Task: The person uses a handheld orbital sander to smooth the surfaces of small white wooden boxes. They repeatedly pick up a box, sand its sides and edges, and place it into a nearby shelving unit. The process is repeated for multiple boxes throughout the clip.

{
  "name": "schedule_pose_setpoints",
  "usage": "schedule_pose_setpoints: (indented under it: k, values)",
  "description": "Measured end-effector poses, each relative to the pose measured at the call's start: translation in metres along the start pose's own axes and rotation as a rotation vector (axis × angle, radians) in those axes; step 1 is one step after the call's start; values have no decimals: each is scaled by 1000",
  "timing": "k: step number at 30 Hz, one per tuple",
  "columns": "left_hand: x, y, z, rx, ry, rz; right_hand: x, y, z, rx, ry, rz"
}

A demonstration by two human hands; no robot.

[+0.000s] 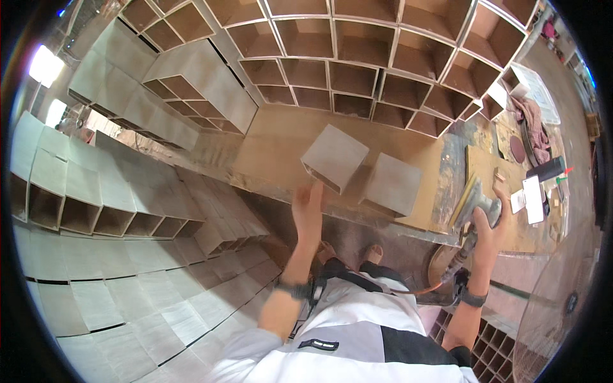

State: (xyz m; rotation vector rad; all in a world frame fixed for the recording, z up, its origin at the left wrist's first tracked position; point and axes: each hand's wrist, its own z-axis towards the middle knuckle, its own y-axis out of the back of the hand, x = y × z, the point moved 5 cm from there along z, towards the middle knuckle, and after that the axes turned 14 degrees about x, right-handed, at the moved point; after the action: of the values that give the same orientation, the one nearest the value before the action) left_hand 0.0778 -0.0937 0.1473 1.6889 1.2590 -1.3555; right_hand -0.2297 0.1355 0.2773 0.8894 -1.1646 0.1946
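Grips sander (475, 199) with right hand (491, 228), above bench (271, 143) near its front edge, toward the right end. Wraps right fingers round sander, thumb on near side; tilts yellow pad (465, 202) to the left. Trails orange hose (421, 291) from sander, below the front edge. Reaches with left hand (308, 207) to left box (335, 153), at its near lower corner by the front edge. Holds left fingers close together; cannot tell whether touching or pinching. Just right, a narrow gap apart: right box (393, 182), also near front edge. Along bench's back edge: stacked compartments (364, 41). Toward right end: cloth (535, 121), white device (534, 199). Off the left end: rows of grey boxes (121, 290).
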Motion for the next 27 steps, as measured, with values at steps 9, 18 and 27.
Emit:
schedule_pose_setpoints:
  k: [9,18,27]
  values:
    - [48,-140,-22,410,146,-527,-13,5,-7,-53,-48,207]
    - [67,-148,-23,572,-286,867,-10,25,-3,-95,-74,149]
    - [65,-122,-14,387,-367,788,4,10,4,-4,-55,144]
